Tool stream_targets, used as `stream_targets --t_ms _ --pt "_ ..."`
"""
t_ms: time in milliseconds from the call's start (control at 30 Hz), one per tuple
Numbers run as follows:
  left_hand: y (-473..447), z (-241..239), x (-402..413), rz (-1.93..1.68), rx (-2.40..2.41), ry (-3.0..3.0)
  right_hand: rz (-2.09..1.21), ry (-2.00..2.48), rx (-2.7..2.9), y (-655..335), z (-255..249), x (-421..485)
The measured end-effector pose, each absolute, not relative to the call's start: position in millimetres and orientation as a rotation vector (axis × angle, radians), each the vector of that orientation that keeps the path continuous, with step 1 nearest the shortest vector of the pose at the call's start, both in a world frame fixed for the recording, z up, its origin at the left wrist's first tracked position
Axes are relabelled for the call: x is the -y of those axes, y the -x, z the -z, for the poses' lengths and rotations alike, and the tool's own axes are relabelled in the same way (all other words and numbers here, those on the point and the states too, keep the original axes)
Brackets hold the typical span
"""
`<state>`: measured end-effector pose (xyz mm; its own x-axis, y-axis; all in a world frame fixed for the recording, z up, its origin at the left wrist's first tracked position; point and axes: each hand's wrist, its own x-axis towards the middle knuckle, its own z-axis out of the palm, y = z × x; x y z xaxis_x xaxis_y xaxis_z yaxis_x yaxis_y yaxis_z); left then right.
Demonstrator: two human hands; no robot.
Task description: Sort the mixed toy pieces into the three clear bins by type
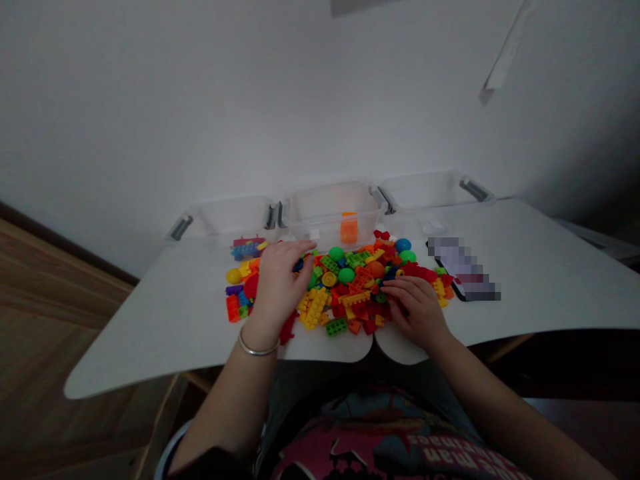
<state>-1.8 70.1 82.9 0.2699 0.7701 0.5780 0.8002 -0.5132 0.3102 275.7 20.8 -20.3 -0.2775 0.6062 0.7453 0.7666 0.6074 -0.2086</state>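
Note:
A heap of colourful toy building bricks (315,308) and plastic balls is spread across the white table in front of me. My left hand (284,277) is above the left part of the heap, fingers stretched to the right and thumb apart, nothing visible in it. On the heap's right side, my right hand (417,308) reaches in with extended fingers, thumb apart, near dark blue pieces; its fingertips partly blend into the bricks. Between the hands lie a green ball (346,275), an orange ball (375,269) and a green brick (337,327).
Three clear plastic bins stand along the wall: a left bin (233,205), a middle bin (325,193) and a right bin (425,181). An orange block (349,229) shows at the middle bin. A phone (463,270) lies right of the heap on the table (150,320).

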Motion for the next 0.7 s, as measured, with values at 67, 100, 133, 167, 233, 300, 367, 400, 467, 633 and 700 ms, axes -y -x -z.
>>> stream_targets --t_ms 67,100,133,167,233,300,367,400,467,633,700 --pt "-15 -68 -57 1.000 1.523 2.575 0.249 1.080 1.991 -276 21 -21" --pt "-22 -62 -53 0.970 1.525 2.609 0.255 1.077 1.991 -276 20 -21" --pt "-27 -56 -49 0.931 1.526 2.645 0.261 1.074 1.992 -276 20 -21" --pt "-32 -51 -47 0.891 1.523 2.676 0.267 1.072 1.993 -276 20 -21" --pt "-39 -46 -46 0.798 1.512 2.723 0.276 1.067 1.998 -276 20 -22" --pt "-44 -44 -46 0.720 1.517 2.722 0.287 1.059 2.001 -276 20 -22" --pt "-50 -44 -46 0.669 1.541 2.670 0.298 1.052 2.003 -276 20 -22" --pt "-53 -44 -46 0.649 1.553 2.637 0.301 1.052 2.003 -276 20 -22" --pt "-60 -44 -43 0.610 1.568 2.588 0.305 1.054 1.999 -275 20 -22" --pt "-79 -44 -32 0.537 1.640 2.447 0.303 1.071 1.995 -275 20 -21" --pt "-84 -42 -28 0.531 1.664 2.406 0.299 1.081 1.996 -276 20 -21"
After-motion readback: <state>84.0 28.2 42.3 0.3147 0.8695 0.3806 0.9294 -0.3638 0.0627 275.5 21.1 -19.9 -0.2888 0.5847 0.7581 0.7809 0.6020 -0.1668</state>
